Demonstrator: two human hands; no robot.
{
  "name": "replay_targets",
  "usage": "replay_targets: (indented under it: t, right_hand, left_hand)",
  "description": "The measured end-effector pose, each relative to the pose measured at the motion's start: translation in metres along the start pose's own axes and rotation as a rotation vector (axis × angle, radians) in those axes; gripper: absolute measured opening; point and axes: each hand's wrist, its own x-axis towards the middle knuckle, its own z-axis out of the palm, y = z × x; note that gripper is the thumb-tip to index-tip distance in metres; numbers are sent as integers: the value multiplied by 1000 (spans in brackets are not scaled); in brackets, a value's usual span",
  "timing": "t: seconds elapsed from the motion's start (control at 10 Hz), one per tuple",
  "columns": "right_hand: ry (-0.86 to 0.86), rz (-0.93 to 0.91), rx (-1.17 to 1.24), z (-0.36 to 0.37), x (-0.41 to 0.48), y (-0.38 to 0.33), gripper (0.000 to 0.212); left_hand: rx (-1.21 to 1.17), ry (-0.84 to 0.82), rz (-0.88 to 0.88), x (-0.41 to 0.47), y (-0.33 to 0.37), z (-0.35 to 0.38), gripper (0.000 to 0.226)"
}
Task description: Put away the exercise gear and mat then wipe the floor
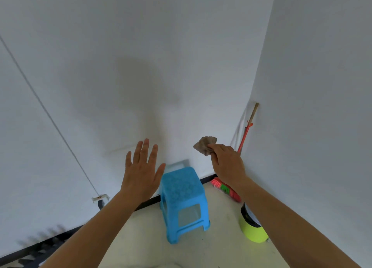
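Blue stool (182, 199) below spread left hand (142, 176); broom (231, 189) beside, in corner.

Head-height view down toward room corner

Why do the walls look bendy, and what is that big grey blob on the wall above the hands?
In the head view, the wide-angle lens bows the wall edges and stretches the arms; the grey blob is a soft shadow, probably the person's own, above the open left hand; the right hand, gripping the brown rag, looks fairly sharp, as does the blue stool; the bottom left corner is smeared.
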Motion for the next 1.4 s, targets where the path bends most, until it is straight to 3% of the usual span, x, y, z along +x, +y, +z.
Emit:
replay_targets:
  t: [0.2,0.5,0.9,1.0,1.1,1.2,1.4]
  right_hand:
    - [-80,41,-60,106,87,7,30]
    - [-261,329,-37,212,151,55,35]
    - [-493,577,163,481,83,145,36]
    - [-545,515,201,542,58,146,40]
    - [-667,296,154,582,20,152,44]
    - [-776,157,-28,594,-5,158,52]
    - [-899,162,0,556,35,163,59]
  left_hand:
    - [-13,-173,52,113,-55,84,77]
    - [-132,-444,129,248,-94,209,60]
    - [-193,-849,-74,188,-60,496,60]
    - [-190,-908,-84,160,-49,550,59]
    - [-178,-931,-84,135,-44,587,59]
    - [-127,-946,-43,120,-42,598,60]
    - [-90,-1029,-14,156,-50,571,57]
